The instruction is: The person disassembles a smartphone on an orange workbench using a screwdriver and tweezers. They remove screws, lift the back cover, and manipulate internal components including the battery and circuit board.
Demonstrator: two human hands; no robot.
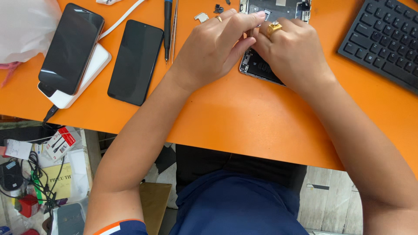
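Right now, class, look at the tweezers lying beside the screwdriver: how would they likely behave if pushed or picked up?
The tweezers look thin and metal, so probably light and stiff, though springy when squeezed. Lying flat on the smooth orange table, they would likely slide rather than roll. Their fine tip seems easy to bend, and they lie close against the screwdriver, so a push may nudge that too.

Bright even daylight, soft shadows, sharp pic.

Glossy glass phones (136,62), matt orange tabletop (244,117), plastic keyboard (383,41).
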